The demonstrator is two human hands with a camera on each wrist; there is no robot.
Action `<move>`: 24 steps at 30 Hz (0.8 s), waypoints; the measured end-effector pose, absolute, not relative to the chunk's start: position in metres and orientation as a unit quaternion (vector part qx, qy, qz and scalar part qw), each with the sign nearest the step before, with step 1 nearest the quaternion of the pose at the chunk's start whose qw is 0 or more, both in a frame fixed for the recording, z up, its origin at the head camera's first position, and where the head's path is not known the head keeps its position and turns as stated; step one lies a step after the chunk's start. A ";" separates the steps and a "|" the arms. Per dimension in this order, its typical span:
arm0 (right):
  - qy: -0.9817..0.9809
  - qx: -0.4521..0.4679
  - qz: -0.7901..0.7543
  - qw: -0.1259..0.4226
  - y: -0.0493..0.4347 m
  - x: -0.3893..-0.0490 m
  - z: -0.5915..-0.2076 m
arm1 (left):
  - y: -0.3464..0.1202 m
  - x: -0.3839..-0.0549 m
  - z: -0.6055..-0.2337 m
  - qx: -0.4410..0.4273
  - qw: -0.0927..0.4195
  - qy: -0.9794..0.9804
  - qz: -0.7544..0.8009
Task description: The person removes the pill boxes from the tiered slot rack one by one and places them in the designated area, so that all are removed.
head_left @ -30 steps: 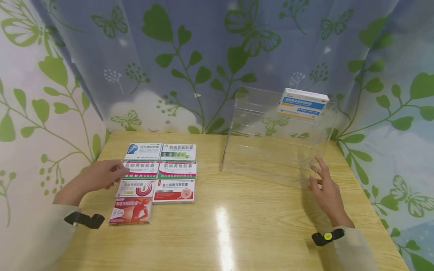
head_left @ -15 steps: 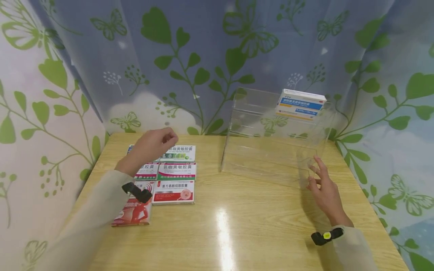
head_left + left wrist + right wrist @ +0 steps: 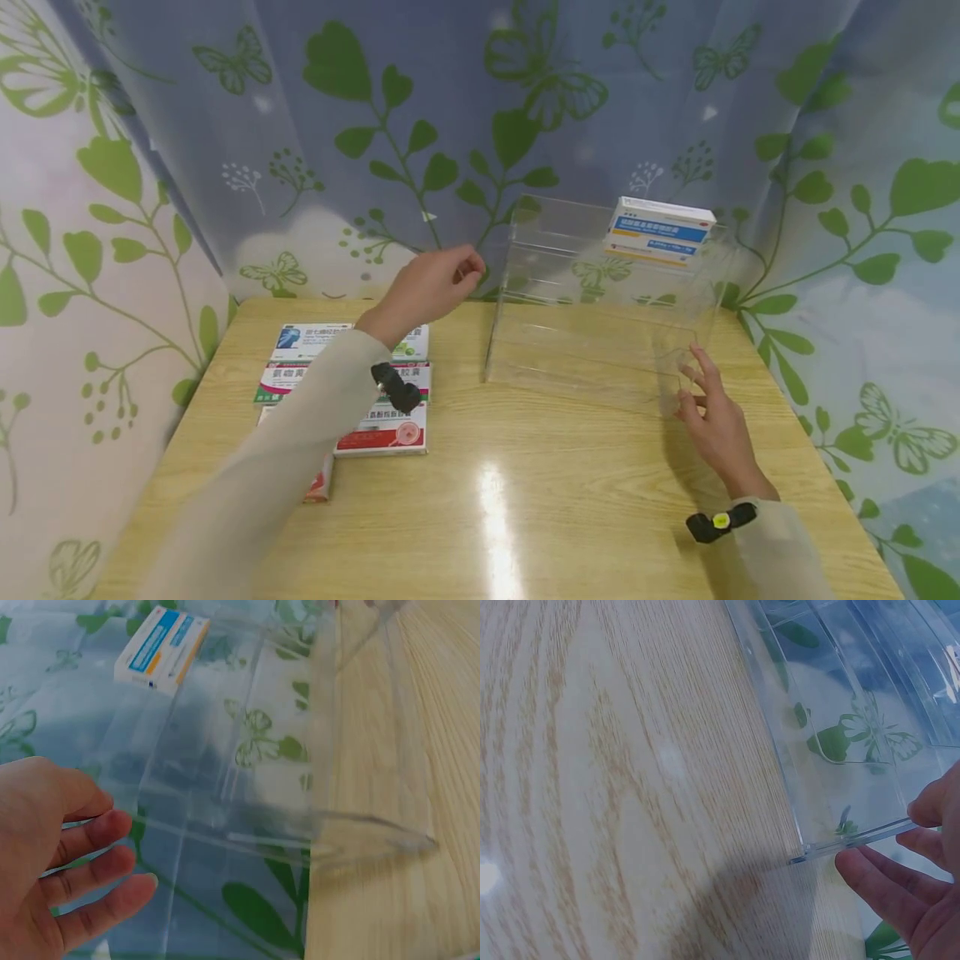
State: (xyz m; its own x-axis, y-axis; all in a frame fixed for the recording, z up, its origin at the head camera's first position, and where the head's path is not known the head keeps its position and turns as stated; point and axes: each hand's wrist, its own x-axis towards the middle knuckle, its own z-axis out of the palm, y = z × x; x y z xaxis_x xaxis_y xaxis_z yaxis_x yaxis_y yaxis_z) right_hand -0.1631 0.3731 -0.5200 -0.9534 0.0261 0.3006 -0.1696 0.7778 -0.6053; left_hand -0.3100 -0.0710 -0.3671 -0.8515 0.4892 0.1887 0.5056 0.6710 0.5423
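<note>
A clear acrylic display rack [image 3: 570, 333] with stepped tiers stands on the table, right of centre in the head view. A white, blue and orange medicine box [image 3: 660, 233] sits on its top tier at the right. My right hand [image 3: 716, 421] holds the rack's right side edge between thumb and fingers [image 3: 885, 889]. My left hand [image 3: 431, 287] is in the air left of the rack, fingers loosely bent. Nothing shows between the left fingers [image 3: 97, 832] in the left wrist view. The left forearm covers part of a group of medicine boxes [image 3: 382, 429].
The boxes lie flat in rows on the left of the wooden table [image 3: 570, 500]. A blue curtain [image 3: 450, 100] with leaves and butterflies hangs close behind the table, and patterned cloth stands at both sides.
My left hand has left the medicine boxes and moved right and away, over them toward the rack, carrying nothing visible. My right hand has stayed at the rack's right edge.
</note>
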 end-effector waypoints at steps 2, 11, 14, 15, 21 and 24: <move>-0.931 0.040 0.330 0.151 0.372 -0.163 -0.520 | -0.060 -0.312 -0.361 -0.280 0.020 -0.911 -0.301; -0.930 0.047 0.329 0.159 0.371 -0.162 -0.518 | -0.004 -0.320 -0.335 -0.309 0.039 -0.901 -0.303; -0.930 0.049 0.327 0.158 0.373 -0.162 -0.518 | 0.015 -0.324 -0.329 -0.323 0.041 -0.898 -0.297; -0.930 0.049 0.327 0.158 0.373 -0.162 -0.518 | 0.021 -0.326 -0.327 -0.327 0.043 -0.898 -0.292; -0.929 0.053 0.325 0.168 0.373 -0.163 -0.521 | 0.050 -0.337 -0.318 -0.333 0.048 -0.906 -0.258; -0.930 0.053 0.321 0.172 0.371 -0.163 -0.521 | 0.063 -0.341 -0.313 -0.331 0.049 -0.910 -0.244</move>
State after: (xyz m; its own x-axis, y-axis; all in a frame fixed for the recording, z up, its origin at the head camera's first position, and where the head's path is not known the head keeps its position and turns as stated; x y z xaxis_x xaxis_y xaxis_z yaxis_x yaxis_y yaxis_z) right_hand -0.1628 0.3712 -0.5208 -0.9354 0.0115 0.3534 -0.2092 0.7878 -0.5793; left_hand -0.3413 0.0630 -0.3133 -0.7766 0.5778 0.2511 0.6258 0.6619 0.4125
